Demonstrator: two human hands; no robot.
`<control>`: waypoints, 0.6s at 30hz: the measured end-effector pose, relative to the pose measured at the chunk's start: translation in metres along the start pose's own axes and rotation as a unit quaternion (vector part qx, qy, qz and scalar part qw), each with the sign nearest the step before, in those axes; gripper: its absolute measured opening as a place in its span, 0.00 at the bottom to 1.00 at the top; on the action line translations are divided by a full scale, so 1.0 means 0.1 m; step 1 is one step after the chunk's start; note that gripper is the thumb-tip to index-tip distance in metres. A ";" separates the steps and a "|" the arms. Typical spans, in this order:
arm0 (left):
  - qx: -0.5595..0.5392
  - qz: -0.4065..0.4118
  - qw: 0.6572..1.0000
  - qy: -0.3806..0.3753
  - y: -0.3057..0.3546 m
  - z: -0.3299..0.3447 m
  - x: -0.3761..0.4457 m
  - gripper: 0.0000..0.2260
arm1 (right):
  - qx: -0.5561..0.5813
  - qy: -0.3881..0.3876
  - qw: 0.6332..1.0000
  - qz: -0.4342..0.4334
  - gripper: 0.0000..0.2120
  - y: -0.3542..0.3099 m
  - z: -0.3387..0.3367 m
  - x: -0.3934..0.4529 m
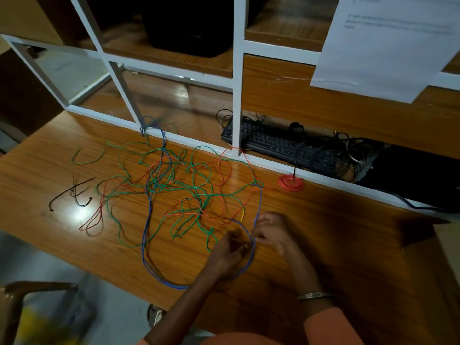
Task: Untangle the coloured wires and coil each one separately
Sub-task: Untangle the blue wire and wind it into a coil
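Note:
A tangle of green (pixel 199 180), red (pixel 221 170) and blue wires sprawls over the wooden table (pixel 348 245). The blue wire (pixel 146 235) runs from the shelf post down in a long loop to the front edge and back up to my hands. My left hand (pixel 230 252) pinches the blue wire where it curves. My right hand (pixel 271 232) grips the same wire just to the right. A short yellow piece (pixel 242 215) lies above my hands. One red coil (pixel 291 183) sits wound up at the right.
Loose black wire pieces (pixel 74 192) and a short green piece (pixel 87 159) lie at the left. A black keyboard (pixel 278 143) and cables sit in the shelf opening behind. A white sheet of paper (pixel 388 46) hangs at top right. A chair arm (pixel 37 287) is at lower left.

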State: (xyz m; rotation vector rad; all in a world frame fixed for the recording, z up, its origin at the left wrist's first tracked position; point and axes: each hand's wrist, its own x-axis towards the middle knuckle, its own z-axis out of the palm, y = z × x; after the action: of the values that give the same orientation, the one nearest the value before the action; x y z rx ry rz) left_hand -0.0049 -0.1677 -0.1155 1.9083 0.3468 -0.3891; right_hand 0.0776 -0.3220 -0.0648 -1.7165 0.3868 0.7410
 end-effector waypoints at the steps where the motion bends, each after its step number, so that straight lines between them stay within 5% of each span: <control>1: -0.010 0.002 1.000 -0.001 0.00 0.01 -0.01 0.21 | 0.017 -0.018 1.000 -0.002 0.15 -0.03 0.00 -0.03; 7: -0.152 0.011 0.988 -0.019 0.11 0.11 -0.07 0.04 | 0.068 -0.058 0.995 -0.030 0.11 -0.03 -0.03 0.06; 12: -0.170 0.020 0.985 0.000 0.13 0.05 -0.06 0.06 | -0.001 -0.020 0.999 -0.031 0.15 0.08 -0.04 0.17; 15: -0.172 0.006 0.984 0.052 0.09 -0.01 -0.01 0.09 | -0.120 0.041 0.989 -0.078 0.20 0.21 0.02 0.28; 18: -0.171 0.026 0.983 0.055 0.12 -0.07 -0.01 0.08 | -0.287 0.046 0.939 -0.186 0.20 0.26 0.13 0.29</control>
State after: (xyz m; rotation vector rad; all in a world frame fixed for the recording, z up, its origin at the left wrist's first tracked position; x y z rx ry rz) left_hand 0.0001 -0.1650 -0.1030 1.6011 0.4093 -0.1748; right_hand 0.0800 -0.3134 -0.1048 -2.2944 -0.1172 0.5197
